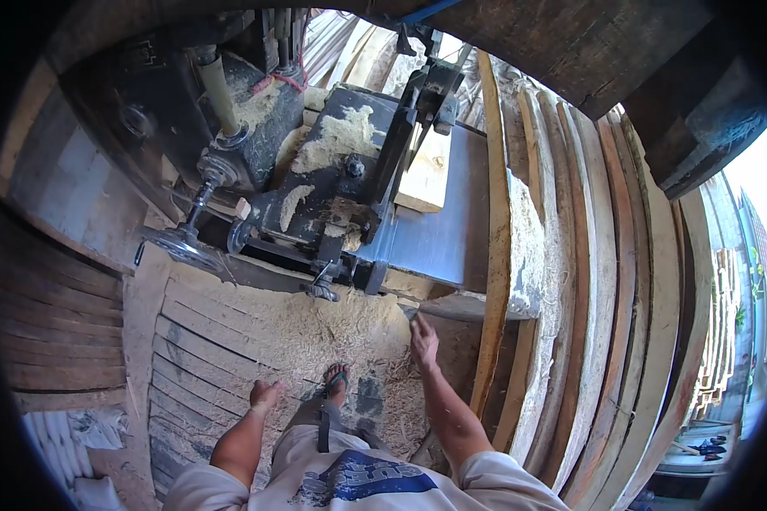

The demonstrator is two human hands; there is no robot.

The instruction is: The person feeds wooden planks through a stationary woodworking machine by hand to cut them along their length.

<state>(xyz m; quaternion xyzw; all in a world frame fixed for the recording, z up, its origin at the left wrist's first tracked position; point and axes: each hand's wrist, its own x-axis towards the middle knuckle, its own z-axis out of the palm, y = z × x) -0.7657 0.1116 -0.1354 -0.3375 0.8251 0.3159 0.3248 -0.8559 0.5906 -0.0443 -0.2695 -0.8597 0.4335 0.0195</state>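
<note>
My right hand (424,342) is just in front of the machine table's near edge, fingers stretched toward it. A small dark patch lies by its fingertips; I cannot make out what it is. My left hand (267,394) hangs low over the sawdust-covered floor, holding nothing that I can see, its fingers loosely apart. On the smooth metal machine table (456,217) a pale wooden block (424,180) rests against the dark guide fence (394,162). Sawdust coats the woodworking machine's black bed (315,183) left of the fence.
A handwheel (179,247) sticks out at the machine's left. Long rough planks (601,281) stand in a row on the right, with one narrow board (493,221) beside the table. Shavings cover the slatted floor (204,341). Stacked boards (60,324) are at the left.
</note>
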